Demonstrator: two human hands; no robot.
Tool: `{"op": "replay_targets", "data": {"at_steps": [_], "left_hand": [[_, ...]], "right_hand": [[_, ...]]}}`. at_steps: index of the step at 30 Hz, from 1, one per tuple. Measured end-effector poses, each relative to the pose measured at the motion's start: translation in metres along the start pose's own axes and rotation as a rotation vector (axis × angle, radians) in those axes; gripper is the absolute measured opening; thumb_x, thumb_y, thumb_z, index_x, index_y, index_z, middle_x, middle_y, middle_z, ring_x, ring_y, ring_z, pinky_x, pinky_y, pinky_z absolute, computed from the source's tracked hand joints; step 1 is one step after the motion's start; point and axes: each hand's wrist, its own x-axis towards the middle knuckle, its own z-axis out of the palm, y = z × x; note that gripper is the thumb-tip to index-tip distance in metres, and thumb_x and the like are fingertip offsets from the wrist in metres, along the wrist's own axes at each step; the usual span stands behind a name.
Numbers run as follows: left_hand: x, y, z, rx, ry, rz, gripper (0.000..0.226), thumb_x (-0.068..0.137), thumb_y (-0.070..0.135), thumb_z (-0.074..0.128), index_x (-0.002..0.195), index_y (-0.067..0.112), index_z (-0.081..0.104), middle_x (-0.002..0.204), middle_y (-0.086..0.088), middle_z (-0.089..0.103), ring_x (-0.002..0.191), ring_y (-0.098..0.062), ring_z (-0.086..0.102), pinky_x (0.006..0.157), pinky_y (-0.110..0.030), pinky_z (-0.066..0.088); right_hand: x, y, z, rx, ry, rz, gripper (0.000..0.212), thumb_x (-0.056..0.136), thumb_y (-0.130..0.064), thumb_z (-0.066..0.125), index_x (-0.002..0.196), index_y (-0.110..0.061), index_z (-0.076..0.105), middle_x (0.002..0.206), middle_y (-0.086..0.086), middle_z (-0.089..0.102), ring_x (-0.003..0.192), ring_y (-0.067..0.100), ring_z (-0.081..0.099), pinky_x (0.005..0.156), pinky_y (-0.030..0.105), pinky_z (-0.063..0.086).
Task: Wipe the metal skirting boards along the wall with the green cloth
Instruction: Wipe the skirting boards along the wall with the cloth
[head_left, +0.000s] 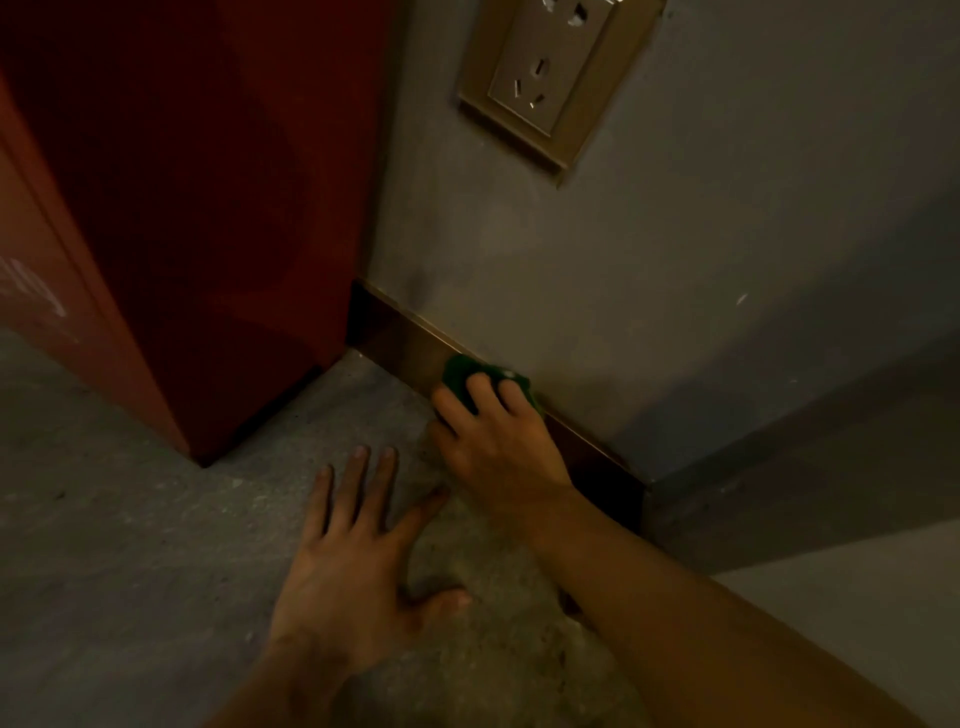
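Green cloth (470, 376) mostly under right-hand fingers (480, 392); socket plate (550, 78) cropped above.

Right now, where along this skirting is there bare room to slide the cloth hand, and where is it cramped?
Free: the skirting board between the green cloth and the red cabinet, and the floor left of the left hand. Cramped: near the wall corner, where the right hand and forearm cover the strip.
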Motion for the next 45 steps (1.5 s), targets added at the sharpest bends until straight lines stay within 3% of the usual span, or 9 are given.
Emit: {"op": "replay_targets", "data": {"at_steps": [3, 9, 13, 19, 26, 31, 36, 40, 45], "left_hand": [[0.000, -0.001, 0.000, -0.007, 0.002, -0.003, 0.093, 0.073, 0.097, 0.028, 0.151, 0.046, 0.028, 0.165, -0.012, 0.005, 0.152, -0.035, -0.010, 0.120, -0.063, 0.004], [0.000, -0.002, 0.002, -0.017, 0.008, 0.003, 0.092, 0.072, 0.097, 0.032, 0.149, 0.045, 0.035, 0.165, -0.013, 0.012, 0.152, -0.035, -0.004, 0.119, -0.064, 0.008], [0.000, -0.001, 0.001, -0.014, 0.001, -0.005, 0.093, 0.072, 0.098, 0.028, 0.150, 0.048, 0.029, 0.166, -0.011, 0.004, 0.152, -0.033, -0.011, 0.120, -0.063, 0.004], [-0.001, -0.001, 0.000, 0.005, -0.003, -0.014, 0.094, 0.071, 0.099, 0.021, 0.152, 0.052, 0.014, 0.166, -0.008, -0.010, 0.149, -0.031, -0.025, 0.120, -0.061, -0.004], [0.000, -0.001, 0.002, 0.000, -0.002, -0.007, 0.094, 0.072, 0.098, 0.027, 0.152, 0.049, 0.022, 0.166, -0.009, 0.000, 0.151, -0.033, -0.016, 0.120, -0.063, 0.002], [0.000, 0.001, 0.001, 0.018, 0.010, -0.010, 0.095, 0.071, 0.099, 0.020, 0.152, 0.051, 0.014, 0.166, -0.008, -0.009, 0.149, -0.031, -0.023, 0.120, -0.062, -0.004], [0.000, 0.002, 0.004, 0.037, 0.014, -0.011, 0.093, 0.073, 0.098, 0.021, 0.152, 0.049, 0.018, 0.166, -0.010, -0.003, 0.150, -0.033, -0.019, 0.120, -0.063, 0.000], [0.002, 0.003, 0.006, 0.066, -0.019, -0.013, 0.093, 0.074, 0.096, 0.023, 0.152, 0.044, 0.027, 0.165, -0.016, 0.009, 0.152, -0.038, -0.006, 0.118, -0.066, 0.007], [0.001, 0.011, -0.001, 0.078, -0.116, -0.047, 0.098, 0.072, 0.097, 0.017, 0.152, 0.047, -0.012, 0.162, -0.014, -0.023, 0.144, -0.039, -0.031, 0.119, -0.060, -0.013]], "right_hand": [[-0.002, 0.005, 0.004, -0.021, -0.091, -0.033, 0.023, 0.087, -0.021, 0.054, 0.107, -0.015, 0.064, 0.123, 0.008, 0.052, 0.110, 0.037, 0.044, 0.084, 0.045, 0.042], [-0.029, 0.012, 0.000, 0.010, -0.235, 0.018, 0.050, 0.082, -0.018, 0.033, 0.126, -0.020, 0.058, 0.135, 0.007, 0.047, 0.119, 0.038, 0.043, 0.091, 0.043, 0.043], [-0.043, 0.011, 0.002, -0.016, -0.217, 0.096, 0.046, 0.080, -0.013, 0.032, 0.108, -0.019, 0.069, 0.118, 0.008, 0.058, 0.105, 0.038, 0.051, 0.078, 0.043, 0.048], [-0.054, 0.009, 0.008, 0.019, -0.237, 0.197, 0.034, 0.067, -0.016, 0.075, 0.101, -0.018, 0.073, 0.115, 0.010, 0.060, 0.099, 0.040, 0.045, 0.072, 0.046, 0.049], [-0.065, 0.005, 0.005, 0.069, -0.337, 0.331, 0.030, 0.069, -0.017, 0.074, 0.099, -0.016, 0.073, 0.117, 0.011, 0.057, 0.097, 0.043, 0.045, 0.070, 0.049, 0.048], [-0.071, 0.002, -0.008, 0.153, -0.393, 0.389, 0.034, 0.079, -0.015, 0.067, 0.113, -0.016, 0.066, 0.126, 0.013, 0.051, 0.107, 0.043, 0.047, 0.073, 0.048, 0.048], [-0.077, -0.003, -0.022, 0.250, -0.401, 0.448, 0.048, 0.072, -0.014, 0.076, 0.119, -0.018, 0.064, 0.131, 0.012, 0.047, 0.107, 0.040, 0.046, 0.073, 0.047, 0.050], [-0.083, -0.005, -0.031, 0.355, -0.391, 0.430, 0.051, 0.085, -0.014, 0.064, 0.134, -0.018, 0.049, 0.145, 0.013, 0.030, 0.123, 0.041, 0.035, 0.091, 0.051, 0.046], [-0.094, -0.008, -0.044, 0.411, -0.363, 0.496, 0.053, 0.082, -0.021, 0.071, 0.131, -0.023, 0.051, 0.144, 0.009, 0.030, 0.126, 0.038, 0.033, 0.095, 0.050, 0.048]]}}
